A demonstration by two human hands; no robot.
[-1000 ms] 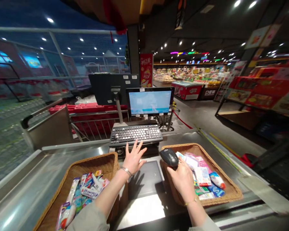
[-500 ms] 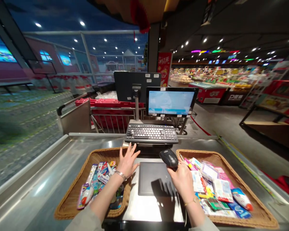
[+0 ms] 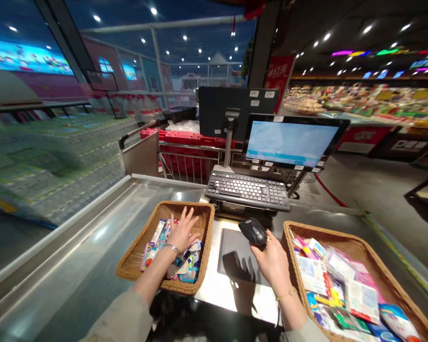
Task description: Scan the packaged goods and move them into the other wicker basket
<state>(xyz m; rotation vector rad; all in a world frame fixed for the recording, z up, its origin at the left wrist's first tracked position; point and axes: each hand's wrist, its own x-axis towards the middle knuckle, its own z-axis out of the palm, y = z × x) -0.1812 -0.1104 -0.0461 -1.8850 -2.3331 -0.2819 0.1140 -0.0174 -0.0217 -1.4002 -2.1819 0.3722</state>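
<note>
My left hand (image 3: 182, 232) is spread open above the small packaged goods (image 3: 159, 237) in the left wicker basket (image 3: 128, 268). Whether its fingertips touch any of them I cannot tell. A silver bangle circles that wrist. My right hand (image 3: 273, 261) is closed round the handle of a black barcode scanner (image 3: 253, 231), whose head points up and left over the dark scale plate (image 3: 230, 249). To the right of this hand stands another wicker basket (image 3: 364, 242), filled with boxes, bags and small packs (image 3: 342, 285).
Behind the plate sits a black keyboard (image 3: 248, 190), below a lit monitor (image 3: 288, 142) and a second screen seen from behind (image 3: 217, 111). A metal counter (image 3: 92, 256) runs along the left. Past it are a trolley with red crates (image 3: 185, 161) and stacked bottle packs (image 3: 64, 147).
My view has turned left. My left hand has moved from the left basket's right edge to over its contents. The scanner stays in my right hand, above the plate.
</note>
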